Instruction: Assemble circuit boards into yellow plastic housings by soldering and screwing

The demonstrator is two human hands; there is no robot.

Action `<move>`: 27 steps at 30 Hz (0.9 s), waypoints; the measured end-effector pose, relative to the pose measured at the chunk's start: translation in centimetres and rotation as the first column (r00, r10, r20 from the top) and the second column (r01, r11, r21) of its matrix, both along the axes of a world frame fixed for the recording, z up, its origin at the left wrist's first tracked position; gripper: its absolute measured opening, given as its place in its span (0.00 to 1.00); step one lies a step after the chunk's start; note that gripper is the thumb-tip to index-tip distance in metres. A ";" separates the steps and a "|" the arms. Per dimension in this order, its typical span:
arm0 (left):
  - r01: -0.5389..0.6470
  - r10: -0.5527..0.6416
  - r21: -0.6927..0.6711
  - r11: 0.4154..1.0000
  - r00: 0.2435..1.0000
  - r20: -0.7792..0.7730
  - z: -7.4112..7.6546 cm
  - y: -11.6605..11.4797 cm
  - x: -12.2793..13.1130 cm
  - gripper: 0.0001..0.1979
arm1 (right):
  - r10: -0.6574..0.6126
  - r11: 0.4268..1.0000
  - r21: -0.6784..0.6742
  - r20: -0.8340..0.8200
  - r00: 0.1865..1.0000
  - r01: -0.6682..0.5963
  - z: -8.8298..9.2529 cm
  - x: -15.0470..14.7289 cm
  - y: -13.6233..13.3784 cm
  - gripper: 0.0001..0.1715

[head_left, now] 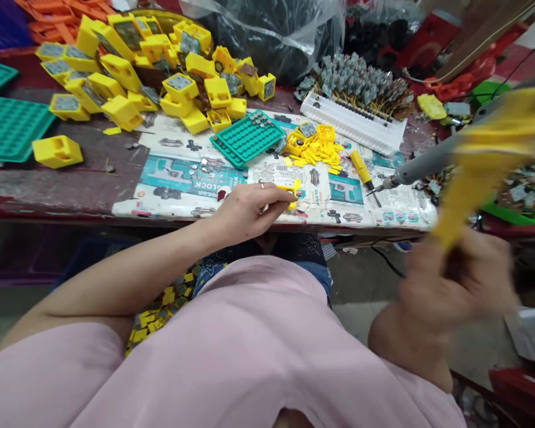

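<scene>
My left hand (249, 209) rests at the table's front edge, fingers pinched on a small yellow plastic piece (290, 191). My right hand (455, 285) is low at the right, blurred by motion, closed around the yellow handle of a powered screwdriver (485, 160). Its grey shaft and bit (386, 184) point left over the printed paper sheet (187, 178). A small heap of yellow plastic parts (316, 151) lies just beyond my left hand.
A big pile of yellow housings (151, 65) fills the back left. Green moulded trays lie at the centre (247, 138) and far left (9, 125). A white rack (352, 122) holds circuit boards. A yellow screwdriver (361, 169) lies near the bit.
</scene>
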State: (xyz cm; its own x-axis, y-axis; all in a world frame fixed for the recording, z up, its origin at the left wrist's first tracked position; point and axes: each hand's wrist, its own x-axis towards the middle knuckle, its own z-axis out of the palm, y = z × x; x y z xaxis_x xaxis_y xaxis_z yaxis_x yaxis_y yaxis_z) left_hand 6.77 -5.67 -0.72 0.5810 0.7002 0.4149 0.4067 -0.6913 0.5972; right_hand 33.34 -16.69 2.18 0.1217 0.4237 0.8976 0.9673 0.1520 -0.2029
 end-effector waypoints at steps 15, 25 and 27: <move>0.257 0.323 -0.710 0.656 0.755 0.571 4.1 5.8 7.5 0.22 | 0.473 0.880 -0.039 0.161 0.866 -0.474 -1.4 -7.3 6.4 0.12; 0.322 0.224 -0.687 0.652 0.783 0.580 3.2 5.2 9.9 0.15 | 0.628 0.764 0.256 -0.507 0.590 -0.592 -7.0 -7.2 13.4 0.39; 0.361 0.172 -0.672 0.646 0.790 0.589 3.0 4.8 10.2 0.17 | 0.642 0.766 0.352 -0.461 0.613 -0.537 -6.6 -6.9 15.3 0.37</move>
State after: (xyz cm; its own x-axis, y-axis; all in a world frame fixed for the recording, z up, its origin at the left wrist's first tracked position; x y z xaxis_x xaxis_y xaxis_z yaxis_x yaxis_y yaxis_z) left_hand 16.94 -0.87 2.29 0.5057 0.8608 0.0575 -0.2245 0.0669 0.9722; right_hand 26.41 -1.43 -4.41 0.3668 0.4310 0.8244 0.3943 0.7307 -0.5574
